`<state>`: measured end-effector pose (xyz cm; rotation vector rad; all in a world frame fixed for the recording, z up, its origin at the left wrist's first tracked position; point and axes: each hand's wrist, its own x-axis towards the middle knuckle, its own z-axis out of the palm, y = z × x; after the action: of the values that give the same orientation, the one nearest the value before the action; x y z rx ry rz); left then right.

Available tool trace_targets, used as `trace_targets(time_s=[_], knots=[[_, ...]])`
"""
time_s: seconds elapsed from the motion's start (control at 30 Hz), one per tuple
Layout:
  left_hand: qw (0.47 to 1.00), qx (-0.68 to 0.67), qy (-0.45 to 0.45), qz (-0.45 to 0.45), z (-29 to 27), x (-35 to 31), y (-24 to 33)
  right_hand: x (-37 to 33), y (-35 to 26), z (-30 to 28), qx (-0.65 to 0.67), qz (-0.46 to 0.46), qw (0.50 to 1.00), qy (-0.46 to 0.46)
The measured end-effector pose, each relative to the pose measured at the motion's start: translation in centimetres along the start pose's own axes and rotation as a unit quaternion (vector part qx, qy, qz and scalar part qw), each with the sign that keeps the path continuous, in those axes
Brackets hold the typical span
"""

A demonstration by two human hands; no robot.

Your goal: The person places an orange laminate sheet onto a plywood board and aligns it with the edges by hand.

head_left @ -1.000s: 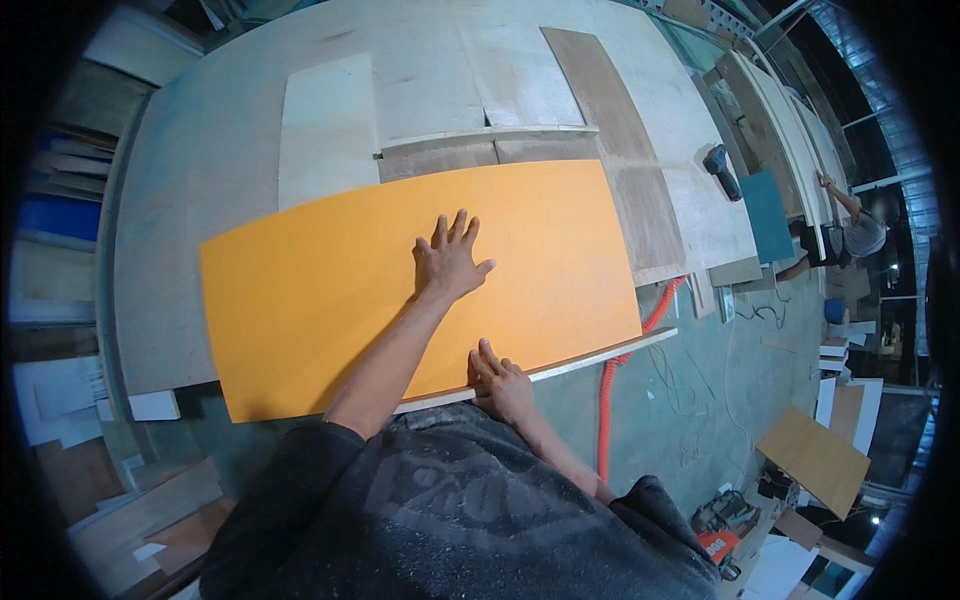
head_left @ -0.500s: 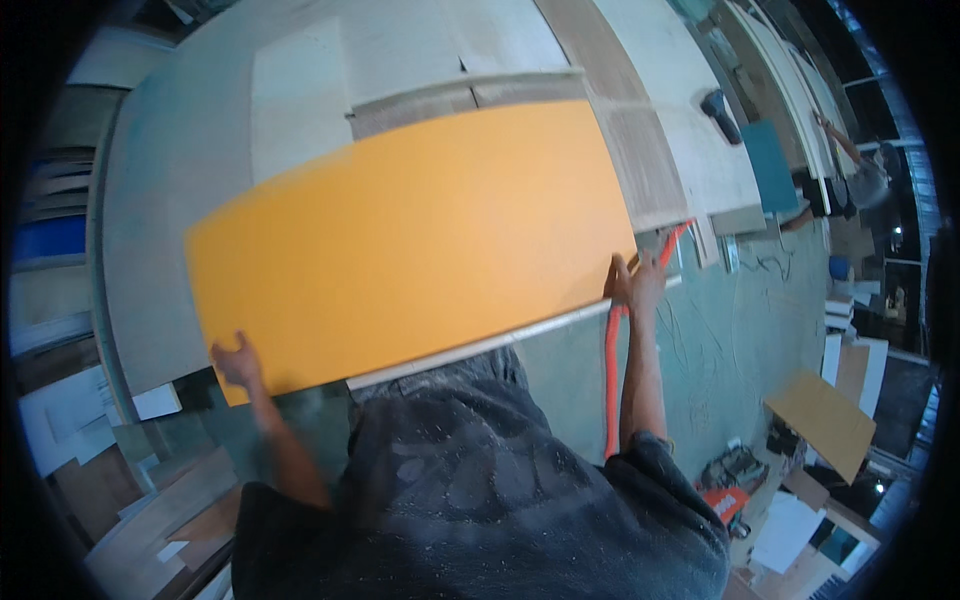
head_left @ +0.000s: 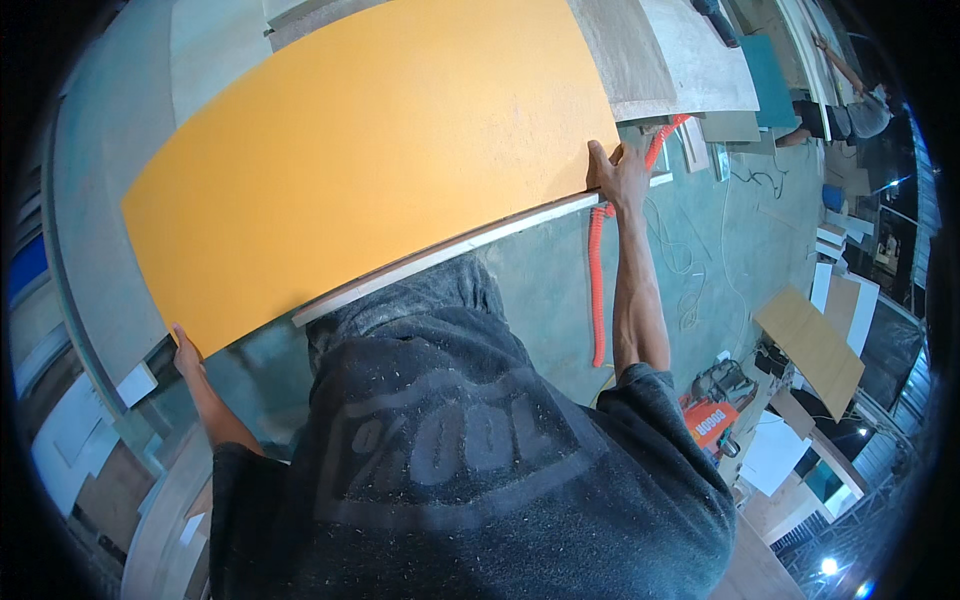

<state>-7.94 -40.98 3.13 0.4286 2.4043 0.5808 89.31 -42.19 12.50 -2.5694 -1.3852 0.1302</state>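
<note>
A large yellow-orange board [head_left: 370, 180] lies across the worktable in front of me, its near edge slanting up to the right. My left hand [head_left: 187, 353] grips the near left corner, the thumb on top and the other fingers mostly hidden beneath. At the near right corner my right hand [head_left: 622, 175] is closed around the edge, its thumb over the upper face. A pale wooden strip [head_left: 450, 258] runs along under the near edge, close to my body. Beside my right forearm hangs a red coiled air hose [head_left: 597, 290].
Grey sheets [head_left: 110, 230] lie under and left of the board. A dark power tool [head_left: 716, 22] rests at the far right, near a teal panel [head_left: 768, 80]. Another person [head_left: 860, 118] works beyond. Cables, offcuts and a red tool [head_left: 708, 425] lie at right.
My left hand has gone from spread fingers over the board's left end to a grip on its corner. The whole scene has shifted upward in view; the right hand keeps its corner.
</note>
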Motion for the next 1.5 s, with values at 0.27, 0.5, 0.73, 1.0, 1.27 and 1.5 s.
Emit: trace_targets(time_s=[0.27, 0.5, 0.73, 1.0, 1.27, 1.5], knots=[[0.995, 0.071, -0.034, -0.066, 1.1, -0.9, 0.8, 1.0, 0.9, -0.9, -0.006, 0.032, 0.999, -0.041], [0.995, -0.032, -0.090, -0.021, -1.4, -0.7, -1.0, 3.1, 1.2, 0.7, 0.014, 0.027, 0.995, -0.096], [0.983, -0.042, -0.171, -0.047, -2.1, 0.7, -0.5, 3.3, 1.7, 0.3, 0.013, 0.037, 0.992, -0.121], [0.972, -0.046, -0.230, -0.024, -2.0, 1.4, 0.0, 3.4, 2.8, 0.4, 0.013, -0.007, 0.994, -0.106], [0.983, -0.044, -0.171, -0.046, -2.5, 1.8, 0.9, 3.4, 2.4, 0.7, 0.009, -0.027, 0.994, -0.104], [0.990, -0.033, -0.131, -0.034, 0.6, 0.3, -0.3, 4.7, 4.3, 1.3, 0.024, -0.006, 0.993, -0.113]])
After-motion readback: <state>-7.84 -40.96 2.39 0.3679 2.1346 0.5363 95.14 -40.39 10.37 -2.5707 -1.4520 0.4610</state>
